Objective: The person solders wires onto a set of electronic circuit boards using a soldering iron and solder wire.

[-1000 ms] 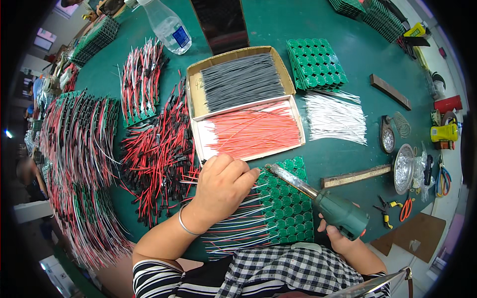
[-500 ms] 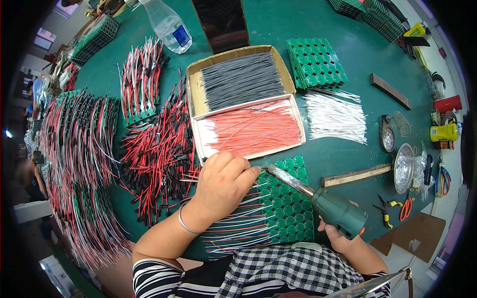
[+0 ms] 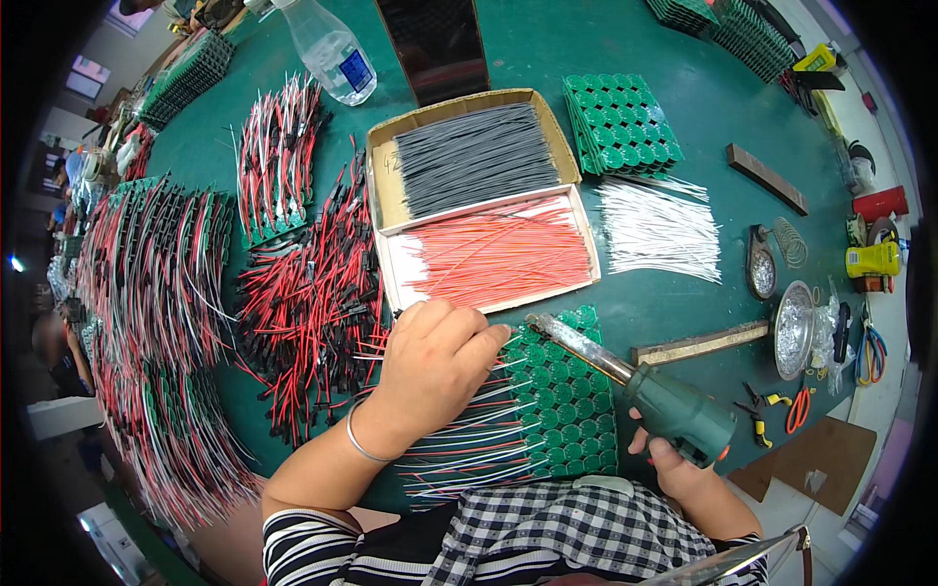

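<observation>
My left hand (image 3: 440,363), a bangle on its wrist, is closed in a pinch at the upper left edge of a green circuit board panel (image 3: 572,400). It holds a thin wire, mostly hidden by the fingers; wire ends stick out left of the hand. Rows of red, white and black wires (image 3: 459,439) run leftward from the panel. My right hand (image 3: 674,459) is wrapped around the green handle of a soldering iron (image 3: 674,410). The iron's silvery tip points up and left over the panel's top part, a little apart from my left fingertips.
Beyond the panel, boxes hold black wires (image 3: 479,156) and red wires (image 3: 498,254). White wires (image 3: 660,230) and stacked boards (image 3: 623,122) lie right of them. Wired boards (image 3: 156,293) and red-black leads (image 3: 313,322) fill the left. A metal bowl (image 3: 793,332), wooden bar (image 3: 702,344) and cutters (image 3: 757,410) lie right.
The soldering iron has moved slightly right, its tip drawing away from my left fingertips. My left hand has barely moved and keeps its pinch.
</observation>
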{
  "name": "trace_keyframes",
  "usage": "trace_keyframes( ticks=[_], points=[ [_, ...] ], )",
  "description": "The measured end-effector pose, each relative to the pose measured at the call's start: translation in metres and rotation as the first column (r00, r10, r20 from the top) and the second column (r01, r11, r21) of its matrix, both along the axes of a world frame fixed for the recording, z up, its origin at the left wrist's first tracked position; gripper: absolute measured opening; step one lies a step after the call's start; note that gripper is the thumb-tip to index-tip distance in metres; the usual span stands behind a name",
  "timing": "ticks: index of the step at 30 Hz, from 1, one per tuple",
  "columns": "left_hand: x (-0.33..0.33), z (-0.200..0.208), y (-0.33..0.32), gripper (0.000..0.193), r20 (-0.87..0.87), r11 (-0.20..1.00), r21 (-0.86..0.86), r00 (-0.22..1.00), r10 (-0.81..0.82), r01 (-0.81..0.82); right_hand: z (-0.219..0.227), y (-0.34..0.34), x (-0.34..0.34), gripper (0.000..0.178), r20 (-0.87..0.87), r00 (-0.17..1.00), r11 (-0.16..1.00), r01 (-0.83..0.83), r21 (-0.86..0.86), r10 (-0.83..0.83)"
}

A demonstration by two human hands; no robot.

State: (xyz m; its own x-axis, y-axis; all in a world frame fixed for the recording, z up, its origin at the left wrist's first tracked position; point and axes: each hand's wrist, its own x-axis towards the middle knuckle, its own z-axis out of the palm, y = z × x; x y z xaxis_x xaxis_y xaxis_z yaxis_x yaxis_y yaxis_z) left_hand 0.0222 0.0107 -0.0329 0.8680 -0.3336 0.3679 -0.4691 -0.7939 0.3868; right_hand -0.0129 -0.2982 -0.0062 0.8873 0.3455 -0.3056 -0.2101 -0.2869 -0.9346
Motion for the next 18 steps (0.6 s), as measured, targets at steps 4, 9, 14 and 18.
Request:
trace_keyframes(
  ticks=[4, 9, 14, 18],
  points=[
    [0.000, -0.006, 0.001, 0.026, -0.002, 1.000, 0.018, 1.000, 0.004, -0.004, -0.007, -0.004, -0.003, 0.029, 0.115, 0.992, 0.989, -0.032, -0.146, 0.049],
    [0.000, -0.005, 0.000, 0.025, 0.002, 0.998, 0.054, 1.000, -0.010, 0.010, -0.014, -0.008, -0.006, 0.032, 0.116, 0.991, 0.989, -0.053, -0.142, 0.069],
    [0.000, -0.005, 0.000, 0.024, 0.001, 0.998, 0.057, 1.000, -0.005, 0.005, -0.011, -0.003, -0.001, 0.031, 0.112, 0.990, 0.989, -0.074, -0.127, 0.088],
    [0.000, -0.005, -0.001, 0.023, 0.003, 0.998, 0.069, 1.000, -0.002, 0.002, -0.007, 0.002, 0.003, 0.031, 0.141, 0.986, 0.991, -0.077, -0.113, 0.093]
  ],
)
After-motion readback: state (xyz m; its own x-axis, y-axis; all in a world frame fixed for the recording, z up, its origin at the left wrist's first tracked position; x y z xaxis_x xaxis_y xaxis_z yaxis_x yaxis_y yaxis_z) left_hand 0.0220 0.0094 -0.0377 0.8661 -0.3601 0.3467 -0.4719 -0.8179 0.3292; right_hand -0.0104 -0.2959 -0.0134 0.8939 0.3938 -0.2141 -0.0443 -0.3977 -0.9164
